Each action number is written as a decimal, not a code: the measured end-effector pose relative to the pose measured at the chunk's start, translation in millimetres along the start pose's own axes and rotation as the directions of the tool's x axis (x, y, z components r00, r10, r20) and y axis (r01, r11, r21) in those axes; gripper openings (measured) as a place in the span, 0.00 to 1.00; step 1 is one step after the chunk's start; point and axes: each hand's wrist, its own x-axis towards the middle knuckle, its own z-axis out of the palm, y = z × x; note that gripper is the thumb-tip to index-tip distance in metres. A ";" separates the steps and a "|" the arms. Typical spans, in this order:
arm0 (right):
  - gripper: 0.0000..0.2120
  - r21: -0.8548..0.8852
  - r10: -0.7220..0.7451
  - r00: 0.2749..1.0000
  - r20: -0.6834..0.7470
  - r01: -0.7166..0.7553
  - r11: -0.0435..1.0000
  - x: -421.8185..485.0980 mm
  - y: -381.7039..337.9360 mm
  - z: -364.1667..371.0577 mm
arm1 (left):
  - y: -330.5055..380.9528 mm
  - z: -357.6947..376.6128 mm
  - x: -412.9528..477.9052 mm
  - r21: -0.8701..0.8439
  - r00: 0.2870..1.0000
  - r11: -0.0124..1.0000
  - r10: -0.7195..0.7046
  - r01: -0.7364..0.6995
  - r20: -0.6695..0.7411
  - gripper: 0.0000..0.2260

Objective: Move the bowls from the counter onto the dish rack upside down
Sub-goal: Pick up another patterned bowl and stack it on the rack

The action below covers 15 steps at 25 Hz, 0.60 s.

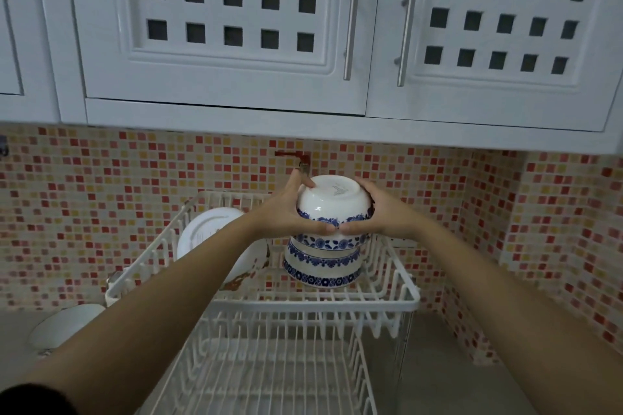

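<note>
Tiled wall (101, 212) of small red, orange and cream squares running behind, white cupboards (219, 27) with square cut-outs and metal handles hanging above. White wire dish rack (387, 300) with two levels standing on grey counter (448, 364) against that wall. Holding one white bowl (333, 202) with blue flower band upside down, foot ring facing up, just above stack of bowls (323, 263) of same pattern. Stack sitting upside down on upper level, right of middle. Left hand (290, 212) wrapping left side of raised bowl, fingers reaching over base, thumb along rim. Right hand (377, 212) clasping right side, thumb meeting other thumb at front rim. Both hands closing firmly on bowl. Touching or clearing top of stack: cannot tell. White plate (209, 229) leaning upright in upper level, left of stack, partly behind left forearm. Round white dish (67, 327) lying on counter left of rack, blurred.
</note>
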 end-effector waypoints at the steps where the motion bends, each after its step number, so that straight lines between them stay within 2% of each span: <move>1: 0.48 0.009 0.010 1.000 0.026 -0.010 1.000 1.4 7.1 3.2 | -2.4 2.3 3.1 0.037 0.999 0.999 -0.023 0.021 0.036 0.34; 6: 0.46 -0.014 0.078 0.995 0.069 -0.077 0.997 4.9 29.8 19.3 | -9.7 7.7 17.3 0.256 0.976 0.962 -0.145 0.100 0.165 0.37; 9: 0.44 -0.090 0.097 0.990 0.101 -0.088 0.992 9.1 34.0 24.9 | -15.2 14.9 24.5 0.371 0.959 0.922 -0.199 0.114 0.200 0.41; 15: 0.44 -0.195 0.174 0.969 0.177 -0.139 0.971 19.1 34.0 24.4 | -13.5 11.8 34.9 0.447 0.916 0.881 -0.299 0.158 0.267 0.42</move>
